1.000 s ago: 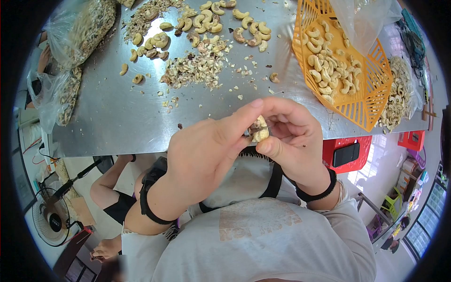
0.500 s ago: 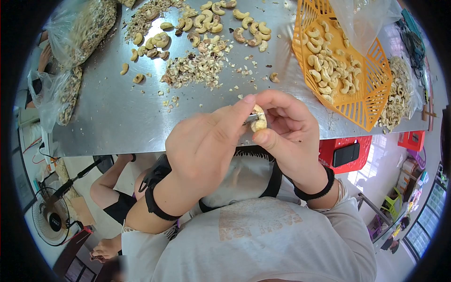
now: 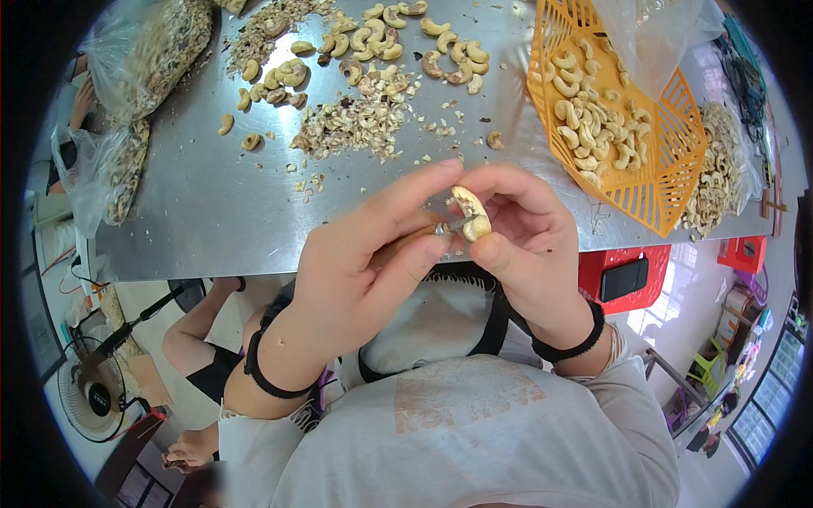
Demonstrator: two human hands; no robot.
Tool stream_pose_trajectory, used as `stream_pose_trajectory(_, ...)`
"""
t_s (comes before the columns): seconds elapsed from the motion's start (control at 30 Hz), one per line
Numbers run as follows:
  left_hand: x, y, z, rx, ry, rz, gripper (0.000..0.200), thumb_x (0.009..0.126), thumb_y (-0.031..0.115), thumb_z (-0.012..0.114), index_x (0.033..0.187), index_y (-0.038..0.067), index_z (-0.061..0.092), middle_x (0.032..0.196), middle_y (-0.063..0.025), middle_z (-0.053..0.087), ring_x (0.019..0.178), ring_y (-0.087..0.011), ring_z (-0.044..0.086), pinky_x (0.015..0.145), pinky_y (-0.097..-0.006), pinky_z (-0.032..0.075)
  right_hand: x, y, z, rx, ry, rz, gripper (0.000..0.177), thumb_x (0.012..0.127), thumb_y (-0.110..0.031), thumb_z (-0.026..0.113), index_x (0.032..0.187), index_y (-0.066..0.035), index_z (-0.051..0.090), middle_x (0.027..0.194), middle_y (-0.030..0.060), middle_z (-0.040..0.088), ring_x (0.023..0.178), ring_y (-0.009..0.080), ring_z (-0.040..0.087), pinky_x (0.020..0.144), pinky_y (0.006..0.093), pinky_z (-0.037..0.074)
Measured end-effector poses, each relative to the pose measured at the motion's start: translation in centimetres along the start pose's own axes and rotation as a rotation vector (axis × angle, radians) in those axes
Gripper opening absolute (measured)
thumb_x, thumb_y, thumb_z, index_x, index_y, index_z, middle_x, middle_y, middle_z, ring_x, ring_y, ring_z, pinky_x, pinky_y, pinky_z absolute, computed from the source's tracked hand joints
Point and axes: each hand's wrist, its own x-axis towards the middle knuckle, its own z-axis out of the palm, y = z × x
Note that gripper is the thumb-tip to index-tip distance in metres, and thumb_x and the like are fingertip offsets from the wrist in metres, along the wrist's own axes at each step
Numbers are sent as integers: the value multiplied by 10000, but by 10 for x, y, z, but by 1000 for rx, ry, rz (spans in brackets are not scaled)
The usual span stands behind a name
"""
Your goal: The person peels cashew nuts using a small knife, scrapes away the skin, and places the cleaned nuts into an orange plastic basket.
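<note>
Pinching cashew in right hand (knife in left hand touching it)

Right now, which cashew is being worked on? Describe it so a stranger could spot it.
At the near edge of the steel table, two hands meet. The cashew is pinched by the right hand, with the small tool in the left hand against it. It is the only nut held off the table; the others lie in loose piles or in the orange basket.

I can read nothing for certain: the one print, pale letters on the grey shirt just below the right hand (upside down to me), is too faded.
</note>
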Motion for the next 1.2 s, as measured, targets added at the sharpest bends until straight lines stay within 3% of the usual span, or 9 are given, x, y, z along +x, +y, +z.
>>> stream_pose_trajectory(0.1,0,0,0,-117,-17,-14,401,761,14,537,1152,64,462,829,-85,611,642,-132,574,580,-219,439,0,0,0,-48,-1,-17,357,690,-90,668,1005,-4,524,853,10,471,790,94,450,754,227,366)
stream_pose_trajectory(0.2,3,-4,1,82,-6,148,427,739,9,554,1151,73,466,832,-101,609,618,-165,576,548,-236,441,0,-2,0,-100,2,-68,361,679,-91,676,996,-1,530,834,6,464,765,88,430,736,218,359)
stream_pose_trajectory(0.27,5,-7,2,389,70,414,441,703,-5,573,1130,62,487,843,-110,606,586,-193,570,503,-251,434,0,-1,1,-118,5,-81,362,676,-85,677,996,0,530,834,6,464,766,89,430,737,219,360)
stream_pose_trajectory(0.37,9,-16,6,485,172,590,434,671,-15,582,1097,36,512,818,-110,603,556,-204,556,466,-257,421,-1,0,3,-120,33,-84,360,669,-71,680,990,2,535,833,9,467,769,90,434,732,217,363)
stream_pose_trajectory(0.67,12,-27,8,600,302,709,417,627,-23,594,1040,19,551,796,-89,593,520,-175,518,445,-241,395,-1,2,5,-141,59,-57,354,664,-41,675,987,0,536,835,14,476,769,89,444,724,217,364)
stream_pose_trajectory(0.9,10,-13,6,313,204,475,350,718,-15,555,1062,50,546,786,-82,589,571,-166,526,523,-242,421,0,1,4,-15,47,-15,356,694,-31,651,1016,-5,504,830,-1,501,773,76,457,743,223,371)
stream_pose_trajectory(0.97,5,-9,5,155,143,197,351,745,-1,545,1091,46,522,793,-91,589,605,-159,544,550,-232,427,0,1,3,-8,29,-20,353,704,-33,644,1024,-4,498,827,-3,504,775,75,463,749,225,375)
stream_pose_trajectory(1.2,7,-12,6,153,122,274,391,735,0,556,1119,54,503,796,-89,592,626,-154,553,563,-230,434,-1,1,3,114,15,20,335,736,-55,622,1039,0,490,846,-1,511,777,70,477,726,217,396)
